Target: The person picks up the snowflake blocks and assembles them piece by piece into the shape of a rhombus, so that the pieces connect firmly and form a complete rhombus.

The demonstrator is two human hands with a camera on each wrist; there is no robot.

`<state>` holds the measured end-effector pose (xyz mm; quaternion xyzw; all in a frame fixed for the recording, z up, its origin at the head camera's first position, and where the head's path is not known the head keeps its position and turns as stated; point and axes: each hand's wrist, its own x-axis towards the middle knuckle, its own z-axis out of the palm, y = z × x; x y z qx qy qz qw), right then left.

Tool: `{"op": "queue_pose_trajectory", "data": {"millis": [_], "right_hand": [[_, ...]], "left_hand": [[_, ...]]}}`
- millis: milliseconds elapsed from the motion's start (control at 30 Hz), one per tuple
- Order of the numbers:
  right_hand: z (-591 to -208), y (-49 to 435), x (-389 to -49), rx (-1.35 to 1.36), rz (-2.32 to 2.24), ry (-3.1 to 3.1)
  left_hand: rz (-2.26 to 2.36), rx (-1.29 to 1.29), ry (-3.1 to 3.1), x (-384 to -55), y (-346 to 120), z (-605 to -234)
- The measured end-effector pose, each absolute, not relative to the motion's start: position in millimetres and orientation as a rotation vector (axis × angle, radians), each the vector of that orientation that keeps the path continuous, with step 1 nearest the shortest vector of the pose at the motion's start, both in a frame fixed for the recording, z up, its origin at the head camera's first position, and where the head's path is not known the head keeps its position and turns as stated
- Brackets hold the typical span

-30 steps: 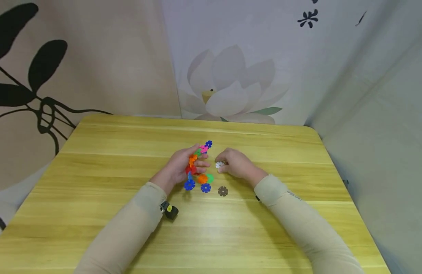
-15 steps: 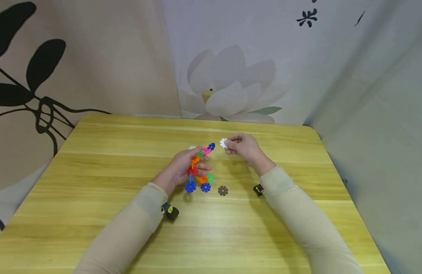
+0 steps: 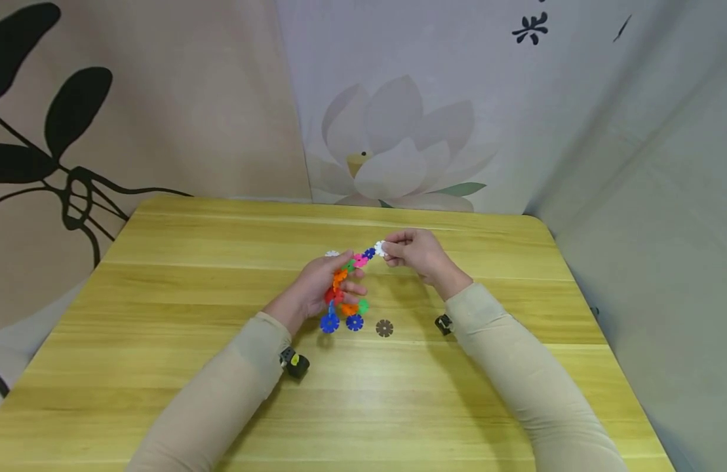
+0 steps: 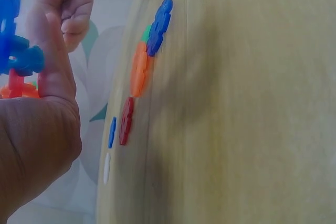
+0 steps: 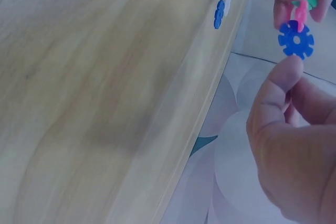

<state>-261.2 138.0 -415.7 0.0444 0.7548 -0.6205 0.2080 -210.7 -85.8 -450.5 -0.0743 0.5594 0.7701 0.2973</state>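
My left hand [image 3: 316,285] holds a chain of notched plastic snowflake discs [image 3: 339,278], its thumb over the green part and its fingers spread behind. The chain runs from a blue disc [image 3: 330,323] at the bottom through red, orange, green and pink to a dark blue disc [image 5: 296,40] at the top. Between thumb and forefinger, my right hand [image 3: 421,255] pinches a white snowflake disc [image 3: 380,248] right at that dark blue end. In the right wrist view the fingers hide the white disc.
Loose discs lie on the wooden table [image 3: 398,406]: brown [image 3: 384,328], blue [image 3: 354,322], orange [image 3: 349,309] and green [image 3: 364,306]. Beyond the left hand lies a white disc [image 3: 332,254]. The left wrist view also shows a red disc [image 4: 126,121] and a small blue one [image 4: 112,132].
My right hand has lifted the white disc up and away from the table, then moved it slightly left to the chain's dark blue end. The left hand has shifted slightly right with the chain.
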Motion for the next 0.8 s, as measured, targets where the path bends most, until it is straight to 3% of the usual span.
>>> {"op": "queue_pose_trajectory", "data": {"millis": [800], "right_hand": [[-435, 130, -247, -0.063, -1.621, 2.12]], "left_hand": [[1.804, -0.18, 1.792, -208, -87, -455]]}}
